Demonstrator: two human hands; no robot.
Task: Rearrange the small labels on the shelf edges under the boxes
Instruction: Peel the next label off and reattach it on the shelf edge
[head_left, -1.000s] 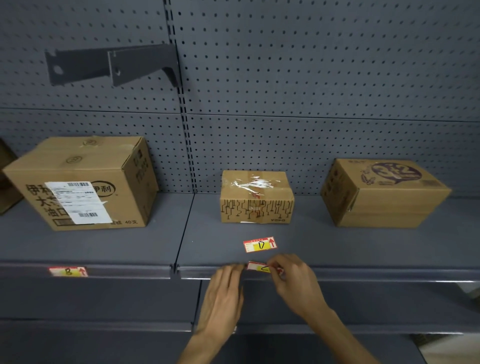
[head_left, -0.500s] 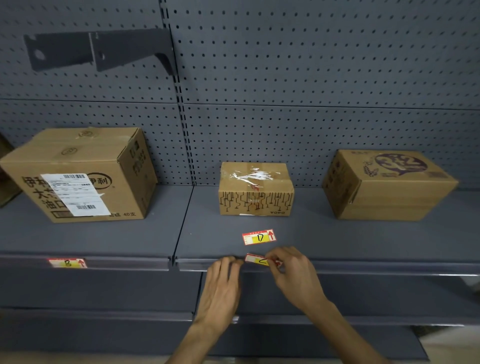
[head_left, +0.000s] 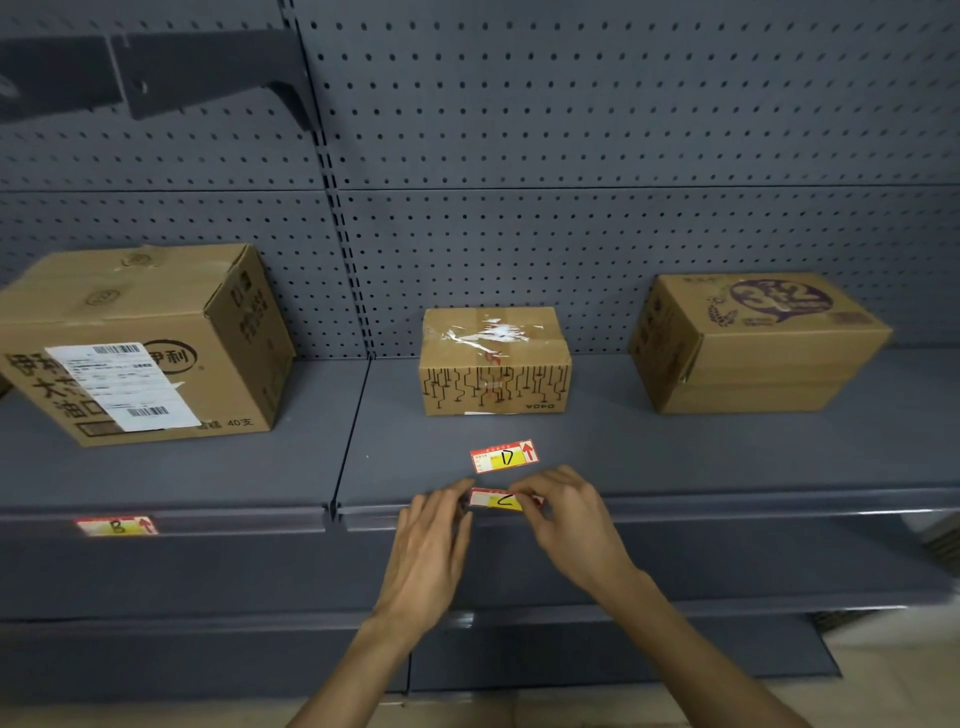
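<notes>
— So, where do the labels stand right now?

— Both hands are at the front edge of the shelf (head_left: 727, 499), below the middle box (head_left: 493, 364). The right hand (head_left: 566, 514) pinches the right end of the label marked C (head_left: 501, 500), fingers curled over it. The left hand (head_left: 431, 540) has its fingertips at the label's left end; whether they press it or only touch it, I cannot tell.

— Is that label seated in the edge strip?

— It lies along the strip, roughly level. Whether it is fully tucked in, the view does not show.

— And the others?

— The label marked D (head_left: 505, 457) lies loose on the shelf surface, just at 12 o'clock from the C label, between it and the middle box, slightly tilted. The label marked B (head_left: 117, 526) sits in the edge strip far out at 9 o'clock, under the large box with the shipping sticker (head_left: 140, 343).

— What about the box at 3 o'clock?

— The box with the purple print (head_left: 753, 343) has no label visible on the edge beneath it.

— So how far along?

— Midway, I'd judge. B looks placed, C is in hand at the edge, and D remains unplaced, quite possibly meant for that bare edge on the right.
</notes>
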